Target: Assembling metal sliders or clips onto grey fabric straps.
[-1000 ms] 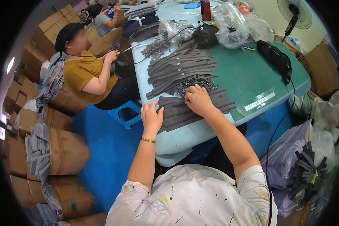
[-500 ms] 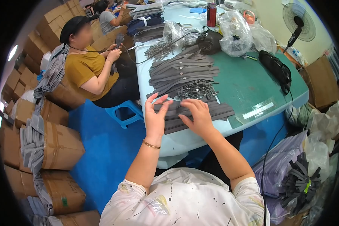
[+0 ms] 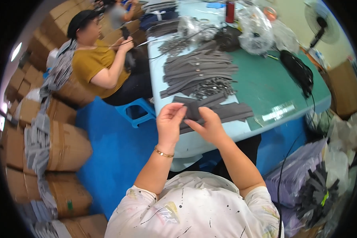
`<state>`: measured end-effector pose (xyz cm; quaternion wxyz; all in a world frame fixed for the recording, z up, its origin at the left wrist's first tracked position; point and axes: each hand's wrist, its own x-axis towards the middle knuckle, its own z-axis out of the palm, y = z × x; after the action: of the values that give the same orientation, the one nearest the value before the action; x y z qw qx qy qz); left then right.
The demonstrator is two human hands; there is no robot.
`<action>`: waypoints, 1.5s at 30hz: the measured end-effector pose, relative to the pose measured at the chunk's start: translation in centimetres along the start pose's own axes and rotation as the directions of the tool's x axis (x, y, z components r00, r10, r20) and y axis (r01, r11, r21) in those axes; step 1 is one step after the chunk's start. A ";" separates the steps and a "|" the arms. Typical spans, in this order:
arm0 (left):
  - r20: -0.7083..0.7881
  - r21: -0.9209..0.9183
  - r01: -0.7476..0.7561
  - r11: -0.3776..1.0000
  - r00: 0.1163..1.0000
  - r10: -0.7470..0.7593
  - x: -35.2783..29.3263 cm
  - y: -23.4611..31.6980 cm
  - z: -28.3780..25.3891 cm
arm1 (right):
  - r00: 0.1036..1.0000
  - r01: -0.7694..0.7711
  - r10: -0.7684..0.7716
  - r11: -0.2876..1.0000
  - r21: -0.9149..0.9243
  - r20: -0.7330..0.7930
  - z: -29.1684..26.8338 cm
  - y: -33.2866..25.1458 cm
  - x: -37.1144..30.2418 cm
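Observation:
Dark grey zipper strips lie in a low stack at the near edge of the table. Just over them, a dark grey zipper strip is held up between my hands. My left hand is closed, thumb and fingertips pinching the strip's left side. My right hand grips its right side, thumb below and fingers above. Beyond my hands sits a heap of small metallic zipper sliders. A larger spread of grey strips lies behind that heap. Motion blurs the fingertips slightly.
A co-worker in a mustard top sits at the left on a blue stool, holding dark strips. Clear plastic bags, a red bottle and a black bag stand on the table. Cartons line the left side.
My hands have come slightly nearer me, and a dark strip now shows between them. My left fingers, spread before, have closed. The whole view has shifted slightly.

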<state>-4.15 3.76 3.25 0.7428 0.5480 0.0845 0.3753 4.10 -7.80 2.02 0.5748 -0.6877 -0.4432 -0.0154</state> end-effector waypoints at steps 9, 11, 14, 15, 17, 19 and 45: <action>0.418 0.297 -0.173 0.939 0.908 0.034 -2.9 2.4 1.3 | 0.987 0.116 -0.107 0.991 0.072 -0.116 -3.9 -2.7 -2.6; 0.492 0.368 -0.367 0.854 0.857 0.156 -3.2 2.6 1.5 | 0.971 0.194 -0.203 0.978 -0.077 -0.123 -4.1 -3.8 -3.6; 0.569 0.430 -0.534 0.728 0.786 0.240 -3.1 2.6 0.4 | 0.956 0.237 -0.258 0.960 -0.148 -0.141 -3.7 -4.5 -4.2; 0.596 0.431 -0.597 0.677 0.752 0.283 -3.4 2.8 0.7 | 0.971 0.170 -0.178 0.983 -0.065 -0.161 -3.8 -4.6 -4.6; 0.719 0.386 -0.837 0.388 0.536 0.442 -4.1 3.2 1.5 | 0.981 -0.019 0.070 0.963 0.268 -0.183 -3.4 -4.0 -6.2; 0.769 0.316 -0.914 0.255 0.404 0.495 -4.5 4.4 1.9 | 0.869 -0.228 0.495 0.373 0.899 0.015 -2.1 -5.0 -6.7; 0.246 0.207 0.340 0.918 0.890 -0.385 7.5 -8.1 3.1 | 0.844 -0.527 0.536 0.830 0.183 0.005 -7.1 9.7 6.9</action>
<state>6.62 5.36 -0.55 0.7584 0.6273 0.1084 0.1401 17.84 -8.90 0.51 0.6254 -0.7293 -0.2206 0.1684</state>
